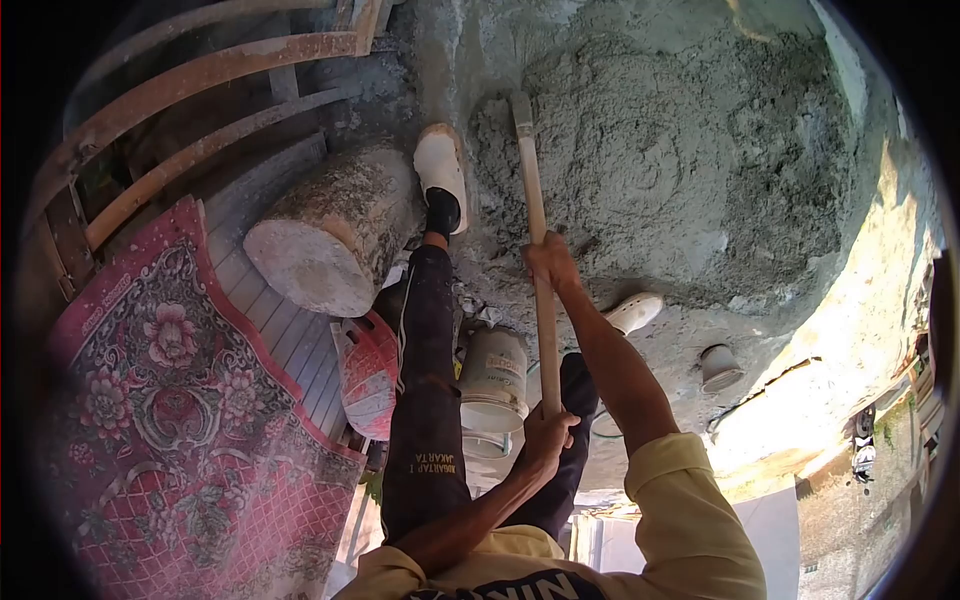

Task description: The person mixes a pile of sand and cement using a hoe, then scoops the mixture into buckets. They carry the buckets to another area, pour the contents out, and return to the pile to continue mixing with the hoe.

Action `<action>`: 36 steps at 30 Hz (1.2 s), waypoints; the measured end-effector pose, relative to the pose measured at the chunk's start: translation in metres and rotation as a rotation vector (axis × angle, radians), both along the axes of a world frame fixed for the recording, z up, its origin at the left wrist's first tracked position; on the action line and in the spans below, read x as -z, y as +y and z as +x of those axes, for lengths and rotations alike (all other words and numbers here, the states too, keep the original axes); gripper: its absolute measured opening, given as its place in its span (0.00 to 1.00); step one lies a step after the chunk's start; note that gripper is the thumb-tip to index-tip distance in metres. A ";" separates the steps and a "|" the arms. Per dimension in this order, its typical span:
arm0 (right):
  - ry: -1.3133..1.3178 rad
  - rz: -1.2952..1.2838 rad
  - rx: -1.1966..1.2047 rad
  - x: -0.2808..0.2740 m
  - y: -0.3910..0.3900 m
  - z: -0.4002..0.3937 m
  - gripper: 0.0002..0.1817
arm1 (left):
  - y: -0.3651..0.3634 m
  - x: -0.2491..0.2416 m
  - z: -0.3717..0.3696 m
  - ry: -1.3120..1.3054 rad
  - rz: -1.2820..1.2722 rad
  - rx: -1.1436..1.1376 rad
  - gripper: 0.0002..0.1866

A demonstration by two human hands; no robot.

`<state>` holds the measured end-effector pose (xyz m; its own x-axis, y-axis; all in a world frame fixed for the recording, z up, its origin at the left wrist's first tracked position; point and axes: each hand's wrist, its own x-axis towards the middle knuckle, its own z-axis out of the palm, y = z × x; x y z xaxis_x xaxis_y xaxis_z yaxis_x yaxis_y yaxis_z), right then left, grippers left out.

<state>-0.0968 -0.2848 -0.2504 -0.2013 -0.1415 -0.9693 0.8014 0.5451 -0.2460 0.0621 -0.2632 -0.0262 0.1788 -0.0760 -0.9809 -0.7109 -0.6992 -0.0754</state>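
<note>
A hoe with a long pale wooden handle (534, 185) runs up the middle of the view. Its metal head (521, 108) sits at the left edge of a broad heap of wet grey mortar (650, 160); the blade is sunk in the mix and hidden. Higher on the shaft, my right hand (552, 260) is wrapped round the wood. Close to my body, my left hand (548, 437) grips the handle's lower end. My white shoes stand at the mortar's edge, one left of the hoe head, the other right of the shaft.
Left of my leg are a thick log (330, 230), a red and white sack (368, 375) and a red floral rug (180, 420). Buckets (494, 375) stand between my legs. A small pail (720, 368) is at right. Wooden slats (220, 65) line the upper left.
</note>
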 end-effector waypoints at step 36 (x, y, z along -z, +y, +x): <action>0.252 -0.093 0.412 -0.126 0.097 -0.090 0.05 | 0.053 0.032 -0.007 0.607 0.228 0.680 0.18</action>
